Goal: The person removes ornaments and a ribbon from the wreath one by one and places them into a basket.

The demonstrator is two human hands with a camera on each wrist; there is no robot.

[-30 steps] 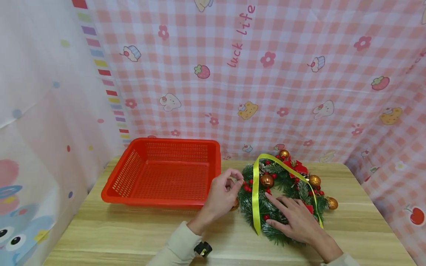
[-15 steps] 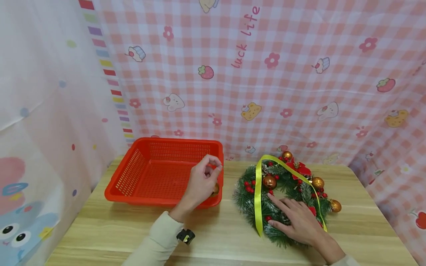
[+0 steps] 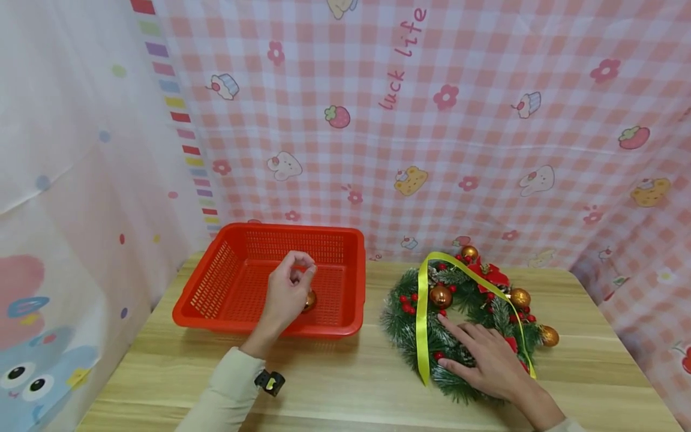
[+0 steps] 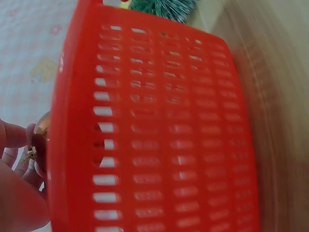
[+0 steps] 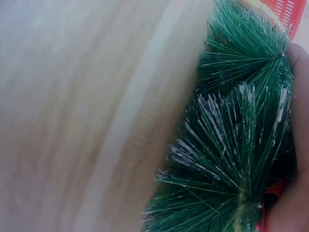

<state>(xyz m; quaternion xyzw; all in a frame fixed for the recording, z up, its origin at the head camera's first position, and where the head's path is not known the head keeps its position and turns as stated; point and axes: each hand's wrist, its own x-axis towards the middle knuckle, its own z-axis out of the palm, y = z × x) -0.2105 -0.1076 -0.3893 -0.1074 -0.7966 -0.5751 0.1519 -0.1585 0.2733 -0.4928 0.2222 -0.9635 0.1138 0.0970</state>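
Thumb and fingers of my left hand (image 3: 283, 297) pinch the top of a shiny gold Christmas bauble (image 3: 310, 300). The bauble hangs inside the red plastic basket (image 3: 200, 321), below the fingers. In the left wrist view the bauble (image 4: 41, 133) and its gold cap show beside the basket wall (image 4: 159, 116), which hides part of it. My right hand (image 3: 488, 363) rests on a green Christmas wreath (image 3: 402, 327) with its fingers spread. On the wreath are red berries, red flowers, several gold baubles and a yellow ribbon (image 3: 422, 318). Frosted needles (image 5: 231, 145) fill much of the right wrist view.
The basket and wreath stand side by side on a wooden table (image 3: 372, 384), the basket at left. A pink checked curtain (image 3: 367, 150) hangs behind the table. A white patterned curtain (image 3: 70, 210) hangs at the left.
My left hand has moved left from the wreath's edge, carrying the bauble over the basket's rim and into it. The right hand stays on the wreath.
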